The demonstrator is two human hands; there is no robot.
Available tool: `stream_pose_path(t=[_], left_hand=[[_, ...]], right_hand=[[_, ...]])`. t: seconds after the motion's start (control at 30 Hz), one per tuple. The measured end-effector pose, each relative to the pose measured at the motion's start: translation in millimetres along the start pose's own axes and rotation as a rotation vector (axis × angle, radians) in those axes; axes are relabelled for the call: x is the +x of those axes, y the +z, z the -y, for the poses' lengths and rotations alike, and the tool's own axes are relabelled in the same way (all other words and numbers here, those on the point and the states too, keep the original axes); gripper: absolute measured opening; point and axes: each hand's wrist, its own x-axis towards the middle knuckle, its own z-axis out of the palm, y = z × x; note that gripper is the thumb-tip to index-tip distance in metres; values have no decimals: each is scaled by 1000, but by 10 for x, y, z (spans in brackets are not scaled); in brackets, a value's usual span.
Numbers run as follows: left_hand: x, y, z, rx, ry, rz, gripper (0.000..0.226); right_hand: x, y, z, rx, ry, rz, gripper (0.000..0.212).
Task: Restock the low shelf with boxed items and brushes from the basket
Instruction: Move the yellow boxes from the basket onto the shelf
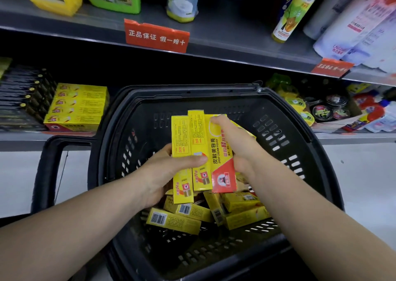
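Observation:
A black plastic basket (278, 117) stands on the floor in front of the low shelf (150, 138). Above it I hold a fan of three yellow shoe-cream boxes (199, 143). My left hand (169, 173) grips them from the left, thumb across their fronts. My right hand (233, 143) presses on the rightmost box from the right. Several more yellow boxes (188, 214) lie loose in the basket bottom. A stack of the same yellow boxes (77, 107) sits on the low shelf at the left. No brushes are visible.
Dark flat boxes (23, 100) fill the low shelf's far left. Round tins and bright packets (330, 109) crowd its right side. The upper shelf (235, 42) holds bottles and red price tags. The basket's handle (45, 171) sticks out leftward over the pale floor.

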Motion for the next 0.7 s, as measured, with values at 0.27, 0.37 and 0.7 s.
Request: stream_pose_path(t=[0.27,0.37,0.7], left_hand=[[-303,-388,-268,24,75,-83,62],[-462,-589,-344,54,121,-150,72],[-961,-1538,-740,213,97,-193,65]], right_hand=[[-367,274,324,91,-25,403,33],[-468,509,497,69,-105,522,37],[-277,1645,791,-123,-117,443,27]])
